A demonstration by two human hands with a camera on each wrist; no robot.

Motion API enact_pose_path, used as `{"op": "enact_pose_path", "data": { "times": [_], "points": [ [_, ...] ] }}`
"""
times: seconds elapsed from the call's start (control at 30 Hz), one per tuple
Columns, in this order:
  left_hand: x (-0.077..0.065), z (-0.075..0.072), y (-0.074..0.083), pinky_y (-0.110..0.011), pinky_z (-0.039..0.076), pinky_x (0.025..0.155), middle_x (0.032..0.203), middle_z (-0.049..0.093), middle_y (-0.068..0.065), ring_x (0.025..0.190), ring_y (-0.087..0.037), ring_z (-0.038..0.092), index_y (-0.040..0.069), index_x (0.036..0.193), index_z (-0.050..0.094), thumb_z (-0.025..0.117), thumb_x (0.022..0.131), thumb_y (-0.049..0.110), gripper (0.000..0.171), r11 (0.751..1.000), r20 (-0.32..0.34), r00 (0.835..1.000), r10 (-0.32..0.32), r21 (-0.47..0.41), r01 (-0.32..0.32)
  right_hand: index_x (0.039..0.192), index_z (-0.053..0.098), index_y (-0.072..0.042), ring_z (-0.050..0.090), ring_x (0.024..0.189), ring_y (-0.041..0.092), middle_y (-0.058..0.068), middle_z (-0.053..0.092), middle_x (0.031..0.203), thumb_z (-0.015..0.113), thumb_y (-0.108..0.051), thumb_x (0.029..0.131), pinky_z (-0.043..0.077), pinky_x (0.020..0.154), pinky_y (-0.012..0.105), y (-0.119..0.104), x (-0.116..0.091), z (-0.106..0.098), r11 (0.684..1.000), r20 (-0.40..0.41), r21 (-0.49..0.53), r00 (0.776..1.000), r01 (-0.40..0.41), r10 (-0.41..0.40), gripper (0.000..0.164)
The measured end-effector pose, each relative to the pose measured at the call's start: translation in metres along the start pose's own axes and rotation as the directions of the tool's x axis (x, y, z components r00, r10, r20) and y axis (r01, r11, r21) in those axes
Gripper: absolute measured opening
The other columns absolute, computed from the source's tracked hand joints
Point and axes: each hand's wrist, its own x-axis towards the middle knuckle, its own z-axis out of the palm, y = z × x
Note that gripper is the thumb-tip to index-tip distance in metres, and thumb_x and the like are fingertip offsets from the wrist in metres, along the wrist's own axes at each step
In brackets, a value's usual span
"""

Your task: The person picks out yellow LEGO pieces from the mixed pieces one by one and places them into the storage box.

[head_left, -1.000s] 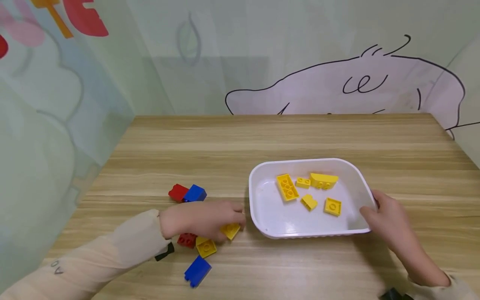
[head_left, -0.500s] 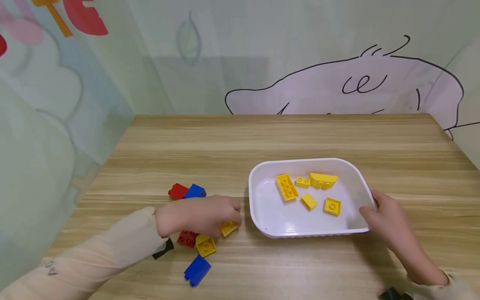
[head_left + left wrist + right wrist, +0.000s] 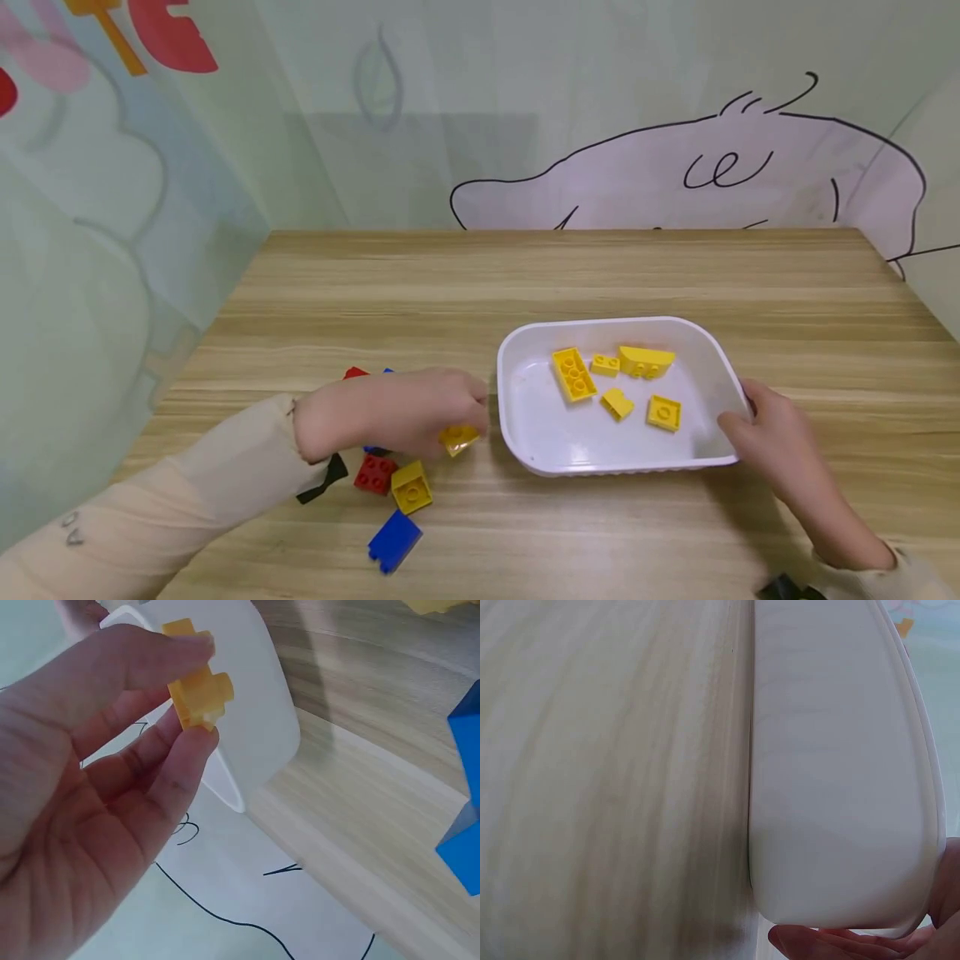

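My left hand (image 3: 408,410) pinches a yellow toy brick (image 3: 199,690) between thumb and fingertips, just left of the white plastic tub (image 3: 525,454). In the left wrist view the brick's studs face away from the palm. My right hand (image 3: 780,442) grips the tub's right end, thumb over the rim and the other fingers under or behind it. Several yellow bricks lie inside, among them a long one (image 3: 575,375) and a square one (image 3: 664,413). Below my left hand sit a red brick (image 3: 376,473), another yellow brick (image 3: 412,487) and a blue brick (image 3: 395,542).
Behind my left forearm, a red brick (image 3: 356,372) and blue pieces are mostly covered in the head view; blue bricks (image 3: 469,742) show in the left wrist view. The wooden table (image 3: 570,275) meets a wall (image 3: 420,167) with drawings at its far edge.
My left hand has lifted the yellow brick up off the table, away from the pile, and moved slightly further back. The right hand and the tub have stayed in place.
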Motion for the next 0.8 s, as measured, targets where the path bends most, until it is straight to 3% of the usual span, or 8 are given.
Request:
{"op": "enact_pose_path", "data": {
  "times": [0.17,0.3,0.53,0.8],
  "points": [
    [0.003,-0.004,0.003,-0.018,0.043,0.068,0.085,0.055,0.001,0.079,-0.010,0.046,0.009,0.093,0.065,0.068,0.069,0.002,0.025,1.000,0.012,1.000,0.002,-0.011,-0.002,0.112,0.046,0.014,0.054,0.069,0.027,0.034,0.056,0.099,0.050,-0.008,0.077,0.050,0.055,0.038,0.000,0.000,0.000,1.000,0.013,0.006,1.000,-0.013,0.013,0.041],
    [0.005,-0.008,0.004,-0.018,0.043,0.074,0.095,0.060,-0.001,0.085,-0.010,0.050,0.010,0.096,0.065,0.068,0.069,0.002,0.028,1.000,0.022,1.000,0.009,-0.017,-0.008,0.113,0.045,0.015,0.055,0.070,0.027,0.035,0.056,0.101,0.050,-0.009,0.078,0.050,0.055,0.038,0.000,-0.001,0.000,1.000,0.025,0.010,0.999,-0.022,0.022,0.042],
    [0.013,-0.018,0.010,-0.017,0.042,0.065,0.082,0.054,0.001,0.073,-0.012,0.047,0.011,0.092,0.064,0.069,0.070,0.007,0.023,0.998,0.043,0.999,0.014,0.057,-0.016,0.111,0.046,0.015,0.054,0.070,0.027,0.034,0.057,0.099,0.050,-0.008,0.077,0.049,0.056,0.038,0.000,-0.001,0.000,1.000,0.011,0.006,1.000,-0.010,0.010,0.041],
    [0.026,-0.029,0.020,-0.016,0.043,0.071,0.093,0.059,-0.004,0.079,-0.012,0.049,0.010,0.102,0.064,0.073,0.068,0.012,0.034,0.993,0.097,0.995,-0.002,0.114,-0.009,0.111,0.047,0.014,0.054,0.069,0.027,0.033,0.057,0.097,0.051,-0.009,0.078,0.049,0.056,0.038,0.001,-0.001,0.000,1.000,0.009,0.005,1.000,-0.009,0.009,0.040]
  ]
}}
